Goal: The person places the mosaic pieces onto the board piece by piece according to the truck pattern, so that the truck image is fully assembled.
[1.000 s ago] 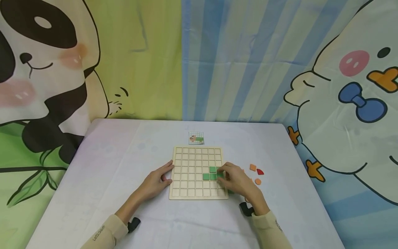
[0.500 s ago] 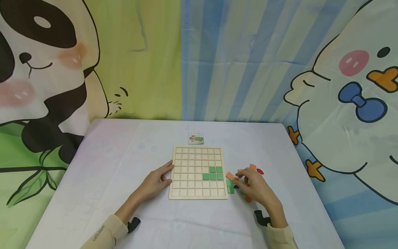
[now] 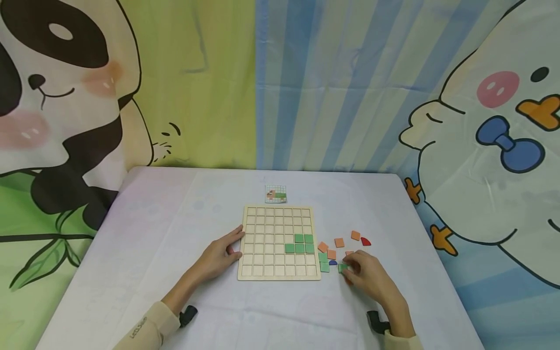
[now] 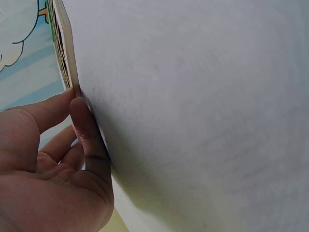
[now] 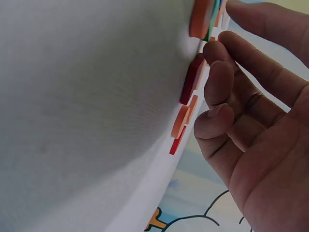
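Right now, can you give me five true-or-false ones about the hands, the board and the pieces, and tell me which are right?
1. Five green squares sit on the wooden board. True.
2. The left hand holds a red piece. False: the left hand touches the wooden board's left edge.
3. The right hand is at a loose green piece. True.
4. The picture card lies on the wooden board. False: the picture card lies on the white table, beyond the board.
5. A blue piece lies right of the board. True.
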